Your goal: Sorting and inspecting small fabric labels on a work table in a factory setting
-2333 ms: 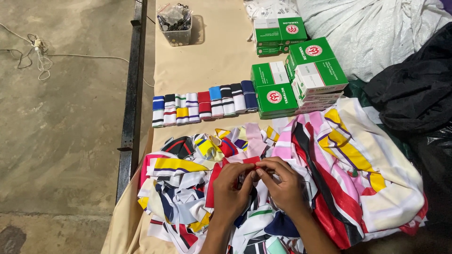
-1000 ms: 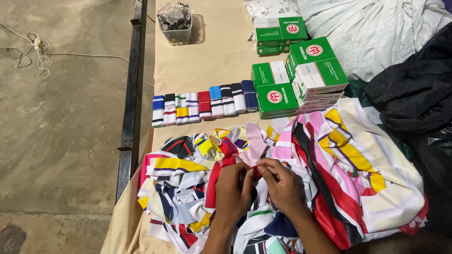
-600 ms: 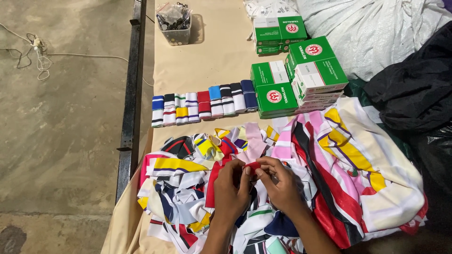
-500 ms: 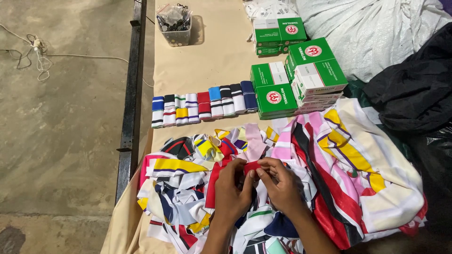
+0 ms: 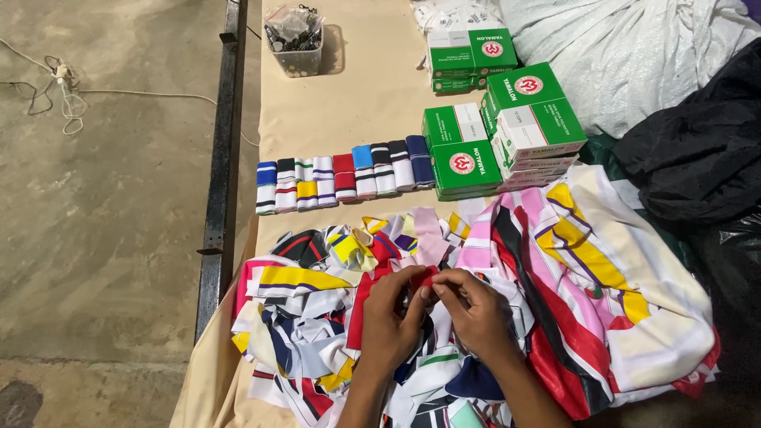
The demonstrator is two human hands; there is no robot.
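While over the fabric pile (image 5: 317, 333) | left hand (image 5: 392, 317), right hand (image 5: 472, 309) pinch red strip (image 5: 424, 279).

Green-and-white rectangular boxes (image 5: 507, 119) with round red-and-white emblems are stacked on the beige table (image 5: 372, 95), right of centre. A second, smaller stack of the same boxes (image 5: 469, 57) sits just behind them.

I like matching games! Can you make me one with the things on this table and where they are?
Things:
1. clear plastic tub
2. green and white boxes
3. row of folded striped bands
4. small red cloth piece

Places:
A. pinched between both hands
B. far end of the table, near its left edge
C. stacked right of the bands
D. lined up just beyond the colourful cloth pile

Pairs: 1-B, 2-C, 3-D, 4-A
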